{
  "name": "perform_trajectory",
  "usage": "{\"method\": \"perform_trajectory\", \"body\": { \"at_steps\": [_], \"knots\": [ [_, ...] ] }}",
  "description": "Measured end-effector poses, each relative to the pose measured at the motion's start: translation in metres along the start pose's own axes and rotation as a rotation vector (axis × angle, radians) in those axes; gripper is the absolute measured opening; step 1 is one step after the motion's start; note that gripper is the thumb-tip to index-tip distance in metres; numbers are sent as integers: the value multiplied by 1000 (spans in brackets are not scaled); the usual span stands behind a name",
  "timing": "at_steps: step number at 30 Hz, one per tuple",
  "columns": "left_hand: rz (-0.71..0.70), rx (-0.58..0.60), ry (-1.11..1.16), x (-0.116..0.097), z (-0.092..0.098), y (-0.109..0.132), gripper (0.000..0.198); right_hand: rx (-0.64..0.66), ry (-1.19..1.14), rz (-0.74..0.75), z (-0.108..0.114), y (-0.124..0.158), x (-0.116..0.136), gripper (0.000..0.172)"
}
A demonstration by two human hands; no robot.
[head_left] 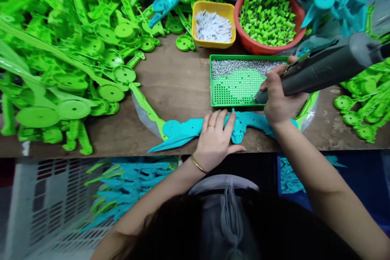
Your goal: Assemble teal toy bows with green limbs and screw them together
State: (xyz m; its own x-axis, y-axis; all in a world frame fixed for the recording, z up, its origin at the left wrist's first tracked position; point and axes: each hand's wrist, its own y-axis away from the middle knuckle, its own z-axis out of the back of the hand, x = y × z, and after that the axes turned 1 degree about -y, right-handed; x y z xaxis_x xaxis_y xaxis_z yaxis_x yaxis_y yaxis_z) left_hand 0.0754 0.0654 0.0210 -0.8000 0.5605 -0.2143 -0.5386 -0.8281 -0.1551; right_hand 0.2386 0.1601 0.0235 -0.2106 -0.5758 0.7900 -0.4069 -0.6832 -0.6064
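Note:
A bow-shaped blue plastic piece with green arms [187,128] lies along the table's near edge. My left hand [215,134] rests on its middle, fingers stretched across the blue part and thumb out to the side. In my right hand [282,97] is a grey power screwdriver [323,65], gripped with its body pointing up to the right. The screwdriver's tip is over the near right part of a green perforated tray [211,85]. Small silver screws [243,67] are heaped along the tray's far side.
Piles of green plastic parts [73,81] cover the left, with more green parts [362,118] at right. Behind the tray stand a yellow bowl [213,43] of white pieces and a red bowl [268,49] of green pieces. Below are a white crate [27,207] and a blue bin [353,183].

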Motion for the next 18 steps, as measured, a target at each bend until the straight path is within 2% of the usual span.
{"method": "perform_trajectory", "body": {
  "at_steps": [4, 7, 9, 13, 18],
  "knots": [
    [-69, -34, 42, -13, -2, -13, 83, -1, -43, -5, 4, -8, 18, 32],
    [-36, -51, 63, -23, -8, -21, 53, -28, -54, 12, 13, -10, 43, 29],
    [3, -64, 81, -26, -12, -24, 41, 4, -115, 11, 21, -5, 58, 28],
    [24, -84, 124, -27, -18, -25, 37, 81, -193, -63, 32, 10, 66, 33],
    [2, -82, 166, -26, -21, -25, 35, 85, -188, -116, 30, 19, 54, 32]
  ]
}}
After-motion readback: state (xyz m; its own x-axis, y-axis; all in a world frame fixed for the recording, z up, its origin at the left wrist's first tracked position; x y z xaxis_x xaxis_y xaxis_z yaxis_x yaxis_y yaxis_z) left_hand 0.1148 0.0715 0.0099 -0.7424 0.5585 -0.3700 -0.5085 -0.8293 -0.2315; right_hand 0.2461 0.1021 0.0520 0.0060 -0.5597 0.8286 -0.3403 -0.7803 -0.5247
